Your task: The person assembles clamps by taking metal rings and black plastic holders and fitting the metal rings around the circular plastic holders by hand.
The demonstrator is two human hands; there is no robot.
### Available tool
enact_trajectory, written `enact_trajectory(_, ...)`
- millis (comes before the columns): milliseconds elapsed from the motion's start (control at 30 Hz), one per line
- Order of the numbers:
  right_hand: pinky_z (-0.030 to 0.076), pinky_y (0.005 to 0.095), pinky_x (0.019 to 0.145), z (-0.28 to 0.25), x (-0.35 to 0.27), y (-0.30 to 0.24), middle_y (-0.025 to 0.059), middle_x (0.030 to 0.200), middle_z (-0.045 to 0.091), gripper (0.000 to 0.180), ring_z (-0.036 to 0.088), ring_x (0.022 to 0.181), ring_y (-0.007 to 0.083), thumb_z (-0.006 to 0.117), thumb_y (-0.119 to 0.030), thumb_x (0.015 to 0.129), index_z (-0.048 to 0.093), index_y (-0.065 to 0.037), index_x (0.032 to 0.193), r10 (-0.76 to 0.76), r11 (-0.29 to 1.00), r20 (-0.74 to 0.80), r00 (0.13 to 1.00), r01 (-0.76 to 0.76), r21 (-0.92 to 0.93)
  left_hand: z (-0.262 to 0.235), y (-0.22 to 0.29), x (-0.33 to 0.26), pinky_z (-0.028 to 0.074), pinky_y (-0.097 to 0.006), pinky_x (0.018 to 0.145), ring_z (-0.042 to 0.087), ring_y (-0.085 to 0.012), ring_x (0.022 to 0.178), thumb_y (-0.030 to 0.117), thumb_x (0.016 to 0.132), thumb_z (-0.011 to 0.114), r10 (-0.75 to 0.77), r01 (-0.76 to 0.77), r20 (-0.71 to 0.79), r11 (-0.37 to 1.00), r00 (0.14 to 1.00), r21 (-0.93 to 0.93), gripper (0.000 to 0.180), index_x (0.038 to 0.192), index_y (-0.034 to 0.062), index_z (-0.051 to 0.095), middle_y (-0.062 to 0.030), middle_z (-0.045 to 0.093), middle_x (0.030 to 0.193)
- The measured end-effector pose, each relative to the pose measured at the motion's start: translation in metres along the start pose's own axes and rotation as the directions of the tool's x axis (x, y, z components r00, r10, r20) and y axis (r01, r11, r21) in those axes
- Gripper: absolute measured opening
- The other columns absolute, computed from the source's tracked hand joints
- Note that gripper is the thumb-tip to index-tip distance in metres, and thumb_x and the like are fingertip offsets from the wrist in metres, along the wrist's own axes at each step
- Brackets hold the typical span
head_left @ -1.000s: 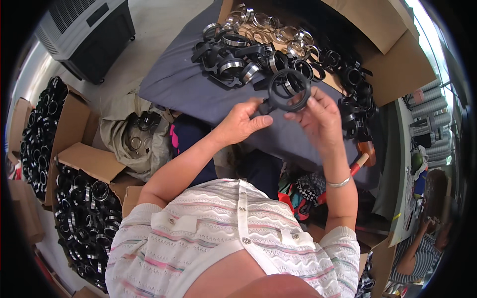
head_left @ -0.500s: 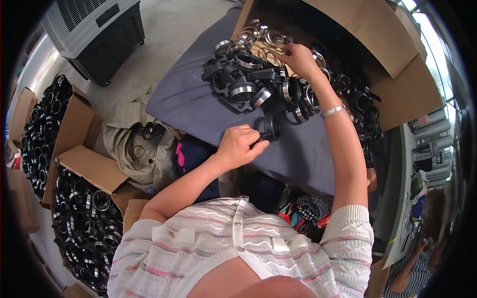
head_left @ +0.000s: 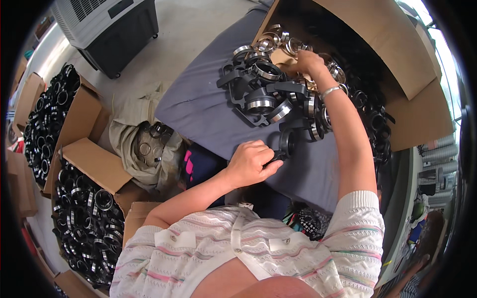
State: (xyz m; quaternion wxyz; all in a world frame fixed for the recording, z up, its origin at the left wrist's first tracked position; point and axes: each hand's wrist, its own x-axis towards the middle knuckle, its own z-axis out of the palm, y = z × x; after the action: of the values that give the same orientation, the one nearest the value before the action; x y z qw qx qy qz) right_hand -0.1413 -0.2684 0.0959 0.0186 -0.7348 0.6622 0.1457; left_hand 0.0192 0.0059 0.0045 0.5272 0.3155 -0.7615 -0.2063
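Note:
My left hand (head_left: 253, 163) is closed around the handle of a black ring-shaped part (head_left: 286, 143), which it holds upright just over the grey cloth. Farther off, my right hand (head_left: 309, 62), with a bracelet at the wrist, reaches among loose silver metal rings (head_left: 293, 45) at the mouth of a cardboard box (head_left: 397, 57). Its fingers are curled down; what they pinch, if anything, is hidden. Between the hands lies a pile of black clamp-like parts, some with a silver band (head_left: 262, 103) around them.
A grey cloth (head_left: 198, 97) covers the work surface. To the left stand open cartons (head_left: 79, 111) full of black and silver rings, and a beige sack (head_left: 130, 126) with a few rings. A grey-and-white air cooler (head_left: 117, 37) is on the floor at the far left.
The view has shifted, so the scene sits farther right and lower. My right hand has reached a little deeper among the metal rings. The left hand still holds the black part.

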Motion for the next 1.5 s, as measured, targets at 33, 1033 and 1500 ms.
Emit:
enact_trajectory(33, 0.048, 0.0355, 0.086, -0.005, -0.008, -0.009, 0.0105, 0.114, 0.060, 0.061, 0.058, 0.104, 0.0268, 0.073, -0.037, 0.063, 0.059, -0.007, 0.115, -0.080, 0.996, -0.222, 0.972, 0.069, -0.058, 0.000, 0.000, 0.000, 0.038, -0.038, 0.049, 0.047, -0.0288, 0.052, 0.014, 0.068, 0.071, -0.007, 0.007, 0.002, 1.000, 1.000, 0.003, 0.033, 0.055, 0.0031, 0.042, -0.0094, 0.044, 0.052)
enact_trajectory(1033, 0.037, 0.0234, 0.042, 0.023, -0.237, 0.114, 0.0067, 0.073, 0.061, 0.034, 0.048, 0.050, 0.0098, 0.052, -0.002, 0.078, 0.053, -0.001, 0.111, 0.244, 0.293, -0.022, 0.969, -0.052, 0.955, 0.001, -0.005, -0.004, 0.036, -0.039, 0.047, 0.047, -0.0294, 0.052, 0.016, 0.075, 0.069, -0.036, 0.036, 0.007, 0.999, 0.999, 0.033, 0.032, 0.057, 0.0020, 0.045, -0.0118, 0.045, 0.053)
enact_trajectory(1500, 0.053, 0.0259, 0.064, 0.121, -0.311, 0.065, -0.0008, 0.093, 0.063, 0.026, 0.060, 0.075, 0.0097, 0.054, -0.004, 0.085, 0.060, -0.008, 0.109, -0.026, -0.082, 0.011, 1.000, -0.013, 0.997, 0.013, 0.050, -0.003, 0.037, -0.020, 0.054, 0.046, -0.0086, 0.057, 0.008, 0.080, 0.068, -0.548, 0.551, 0.339, 0.282, 0.765, -0.785, 0.017, 0.091, 0.0002, 0.057, 0.0002, 0.051, 0.069)
